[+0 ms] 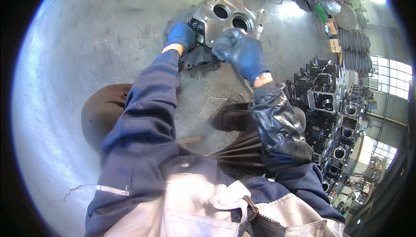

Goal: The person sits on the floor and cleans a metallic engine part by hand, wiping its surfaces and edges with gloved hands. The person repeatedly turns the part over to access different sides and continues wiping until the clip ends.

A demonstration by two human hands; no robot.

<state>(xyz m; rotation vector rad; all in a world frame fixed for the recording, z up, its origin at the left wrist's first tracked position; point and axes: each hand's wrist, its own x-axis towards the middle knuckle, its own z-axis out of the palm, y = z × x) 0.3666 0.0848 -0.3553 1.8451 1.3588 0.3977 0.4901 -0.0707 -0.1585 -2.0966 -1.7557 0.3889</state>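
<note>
Fingers of both gloved hands (182, 35) (240, 50) clamp the casting (229, 9) — grey metal, two round bores.

workshop | concrete floor (78, 63) | stacked metal castings (333, 120) | tall factory windows (390, 76)

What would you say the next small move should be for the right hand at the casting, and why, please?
Probably ease the right hand down to seat whatever it pinches into the nearer bore. That hand sits closed right at the bore's rim, while the left hand braces the grey casting at its left edge on the concrete floor. What the grip holds is hidden by the glove.
</note>
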